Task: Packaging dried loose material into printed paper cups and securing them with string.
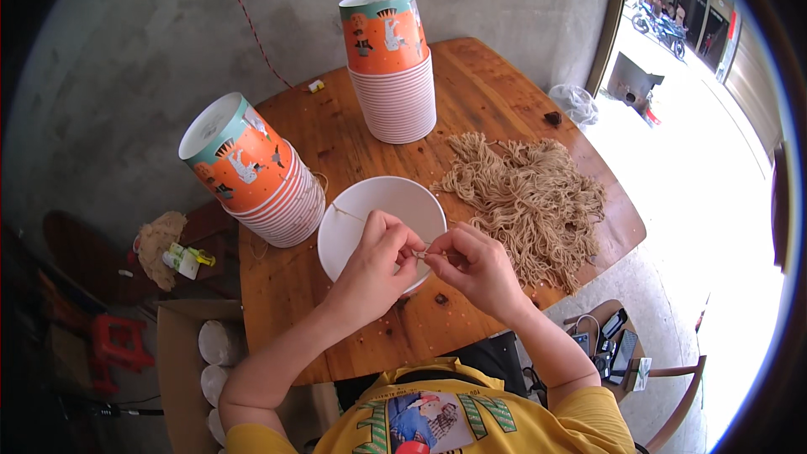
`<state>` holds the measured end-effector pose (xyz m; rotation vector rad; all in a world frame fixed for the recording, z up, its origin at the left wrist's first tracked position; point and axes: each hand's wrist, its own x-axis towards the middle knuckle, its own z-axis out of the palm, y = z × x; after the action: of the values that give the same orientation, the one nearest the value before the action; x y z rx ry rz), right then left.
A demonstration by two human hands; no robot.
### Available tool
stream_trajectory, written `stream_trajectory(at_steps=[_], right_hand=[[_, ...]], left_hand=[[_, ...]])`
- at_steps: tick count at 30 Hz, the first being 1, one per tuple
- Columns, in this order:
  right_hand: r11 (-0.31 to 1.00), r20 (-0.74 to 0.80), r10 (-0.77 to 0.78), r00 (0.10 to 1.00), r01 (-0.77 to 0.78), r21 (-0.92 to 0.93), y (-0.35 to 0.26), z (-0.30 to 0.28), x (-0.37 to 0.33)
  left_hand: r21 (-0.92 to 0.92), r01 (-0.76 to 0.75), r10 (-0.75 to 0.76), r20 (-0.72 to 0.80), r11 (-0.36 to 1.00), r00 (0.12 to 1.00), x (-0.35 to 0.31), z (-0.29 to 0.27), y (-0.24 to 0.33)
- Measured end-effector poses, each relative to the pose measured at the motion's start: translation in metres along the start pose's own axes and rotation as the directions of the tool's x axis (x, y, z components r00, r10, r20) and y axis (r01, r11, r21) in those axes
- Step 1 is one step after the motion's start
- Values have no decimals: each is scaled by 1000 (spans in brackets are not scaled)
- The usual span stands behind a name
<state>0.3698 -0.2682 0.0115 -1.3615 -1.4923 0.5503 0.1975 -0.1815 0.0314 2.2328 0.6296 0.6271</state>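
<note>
My left hand (382, 262) and my right hand (472, 267) meet over the near right rim of a white paper bucket (361, 202). Both pinch a thin tan string (423, 254) between thumb and forefinger. A length of the string crosses the bucket's mouth and hangs over its far left rim; whether it is knotted at my fingertips is too small to tell. To the right of the bucket lies a big loose heap of tan string (538, 202). The bucket stands upright on the wooden table (395, 332).
Two tall stacks of upside-down orange and teal paper buckets stand behind, one stack (252, 160) at left and another stack (391, 67) farther back. A cardboard box (181, 345) with white rolled items sits at lower left. A chair (685, 399) holding small electronics stands at lower right.
</note>
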Motion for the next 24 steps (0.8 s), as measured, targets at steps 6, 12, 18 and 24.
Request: stream_trajectory(at_steps=[6, 12, 18, 24], right_hand=[[999, -36, -37, 999, 36, -17, -1, 2, -3], [996, -59, -82, 995, 80, -47, 0, 4, -5], [981, -84, -169, 982, 159, -115, 4, 4, -6], [979, -88, -176, 980, 166, -118, 2, 5, -6]], left_hand=[[100, -11, 23, -126, 995, 992, 0, 6, 12], [-211, 76, -94, -79, 975, 992, 0, 7, 3], [-518, 235, -236, 66, 823, 970, 3, 4, 0], [-570, 282, -303, 62, 772, 951, 2, 6, 1]])
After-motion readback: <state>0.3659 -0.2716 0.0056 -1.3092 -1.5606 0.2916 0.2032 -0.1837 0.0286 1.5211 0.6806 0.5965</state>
